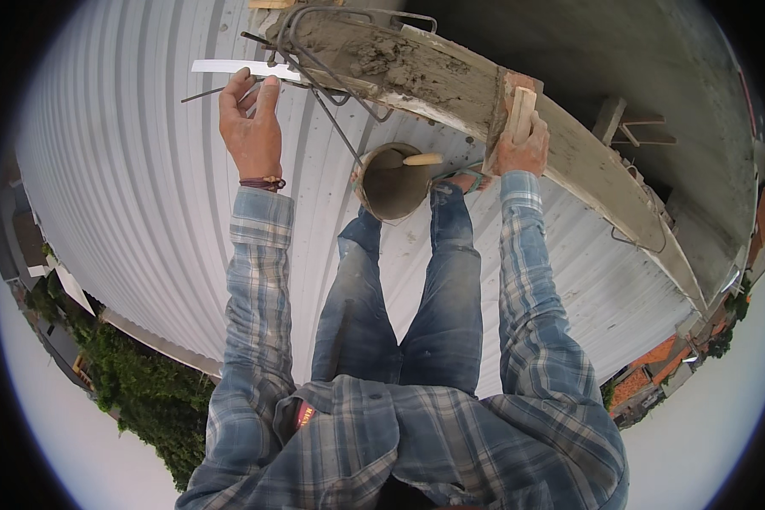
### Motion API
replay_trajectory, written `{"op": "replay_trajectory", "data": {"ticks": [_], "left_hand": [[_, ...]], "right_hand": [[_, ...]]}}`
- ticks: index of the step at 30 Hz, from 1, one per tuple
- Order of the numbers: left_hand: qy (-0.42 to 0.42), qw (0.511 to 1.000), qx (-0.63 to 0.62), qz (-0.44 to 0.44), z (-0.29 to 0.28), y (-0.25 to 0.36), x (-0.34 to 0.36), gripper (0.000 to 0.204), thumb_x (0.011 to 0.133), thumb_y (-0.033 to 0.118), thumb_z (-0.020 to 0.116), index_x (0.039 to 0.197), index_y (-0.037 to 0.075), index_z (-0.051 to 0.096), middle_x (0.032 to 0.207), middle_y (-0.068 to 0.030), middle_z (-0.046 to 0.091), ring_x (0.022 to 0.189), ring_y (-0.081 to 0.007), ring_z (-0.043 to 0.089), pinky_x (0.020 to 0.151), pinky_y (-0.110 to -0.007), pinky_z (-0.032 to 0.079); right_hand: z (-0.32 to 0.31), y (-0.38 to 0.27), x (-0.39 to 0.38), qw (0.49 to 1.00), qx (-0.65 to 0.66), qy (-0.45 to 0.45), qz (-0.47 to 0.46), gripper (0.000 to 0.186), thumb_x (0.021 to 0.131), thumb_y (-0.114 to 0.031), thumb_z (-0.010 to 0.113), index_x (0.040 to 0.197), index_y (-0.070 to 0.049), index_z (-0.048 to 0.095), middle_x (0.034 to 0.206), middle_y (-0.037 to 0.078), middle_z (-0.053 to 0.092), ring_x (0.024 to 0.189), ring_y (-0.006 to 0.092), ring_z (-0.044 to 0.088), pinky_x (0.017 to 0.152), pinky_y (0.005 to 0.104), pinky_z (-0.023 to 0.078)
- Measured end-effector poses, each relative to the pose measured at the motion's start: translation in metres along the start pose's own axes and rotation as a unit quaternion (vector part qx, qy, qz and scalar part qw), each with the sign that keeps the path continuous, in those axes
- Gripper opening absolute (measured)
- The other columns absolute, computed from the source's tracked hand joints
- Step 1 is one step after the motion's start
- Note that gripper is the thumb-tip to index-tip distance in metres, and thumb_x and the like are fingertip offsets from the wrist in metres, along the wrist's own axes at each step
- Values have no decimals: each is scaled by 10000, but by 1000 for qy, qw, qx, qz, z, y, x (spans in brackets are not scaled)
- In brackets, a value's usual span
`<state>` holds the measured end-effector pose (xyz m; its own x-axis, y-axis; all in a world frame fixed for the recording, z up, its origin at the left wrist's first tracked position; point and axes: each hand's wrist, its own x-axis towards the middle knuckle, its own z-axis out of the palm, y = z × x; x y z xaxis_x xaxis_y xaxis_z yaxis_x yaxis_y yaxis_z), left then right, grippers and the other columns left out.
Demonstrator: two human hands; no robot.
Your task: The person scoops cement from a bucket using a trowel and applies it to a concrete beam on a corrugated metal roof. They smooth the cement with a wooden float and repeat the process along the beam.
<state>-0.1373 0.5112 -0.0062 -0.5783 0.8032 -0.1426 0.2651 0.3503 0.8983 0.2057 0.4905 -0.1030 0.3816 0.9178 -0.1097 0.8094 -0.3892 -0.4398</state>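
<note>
My right hand [521, 151] is closed round the wooden handle of a float [521, 106], whose board rests against the top of a mortar-covered wall [459, 81]. My left hand [253, 127] is raised to the left, its fingers curled on a thin steel rod [202, 95]. Just beyond those fingertips lies a white strip [221, 65]; whether they touch it I cannot tell. Between my feet stands a bucket [391, 191] with grey mortar inside. A tool with a pale wooden handle [422, 159] leans in it, its blade mostly hidden.
Bent steel bars [314, 64] stick out at the wall's left end. I stand on ribbed metal roofing [144, 187] spotted with mortar. Beyond the wall is a lower concrete area [697, 102] with a wooden piece [608, 119]. Trees [136, 374] show past the roof's edge.
</note>
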Motion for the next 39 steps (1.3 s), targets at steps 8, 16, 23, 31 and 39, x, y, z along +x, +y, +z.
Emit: {"op": "replay_trajectory", "data": {"ticks": [8, 16, 23, 31, 39], "left_hand": [[-64, 981, 58, -173, -48, -98, -130, 435, 872, 217, 724, 1222, -7, 595, 1166, -134, 638, 899, -154, 601, 801, -320, 505], [-65, 956, 96, -269, -114, -141, -183, 378, 887, 207, 709, 1179, -18, 622, 1088, -99, 656, 827, -148, 591, 754, -292, 498], [-74, 964, 115, -227, -124, -151, -183, 352, 892, 211, 709, 1156, -8, 632, 1023, -88, 667, 833, -155, 601, 749, -298, 498], [-121, 966, 132, -188, -108, -114, -166, 289, 897, 204, 711, 1106, 12, 650, 944, -79, 661, 805, -150, 609, 698, -286, 506], [-113, 961, 105, -230, -115, -132, -196, 336, 888, 239, 707, 1121, 5, 644, 814, -68, 667, 739, -128, 586, 688, -268, 469]], "right_hand": [[16, -74, 2, 993, 61, 56, -81, 489, 789, -163, 661, 1263, -155, 540, 1165, 98, 560, 1115, 326, 544, 959, 453, 475], [10, -60, -20, 969, -12, -37, -244, 495, 755, -106, 687, 1238, -154, 587, 1094, 88, 584, 1038, 319, 570, 918, 436, 496], [-10, -30, -15, 976, -20, 20, -215, 497, 755, -124, 653, 1247, -160, 587, 1063, 77, 576, 1026, 314, 566, 902, 441, 501], [-30, -29, 2, 987, -34, 33, -154, 487, 814, -159, 656, 1291, -128, 559, 1139, 104, 583, 1075, 315, 566, 933, 433, 486], [-47, -100, -48, 911, 381, 10, -159, 559, 1030, -365, 469, 1443, 4, 394, 1328, 239, 526, 1238, 346, 519, 1041, 410, 416]]}}
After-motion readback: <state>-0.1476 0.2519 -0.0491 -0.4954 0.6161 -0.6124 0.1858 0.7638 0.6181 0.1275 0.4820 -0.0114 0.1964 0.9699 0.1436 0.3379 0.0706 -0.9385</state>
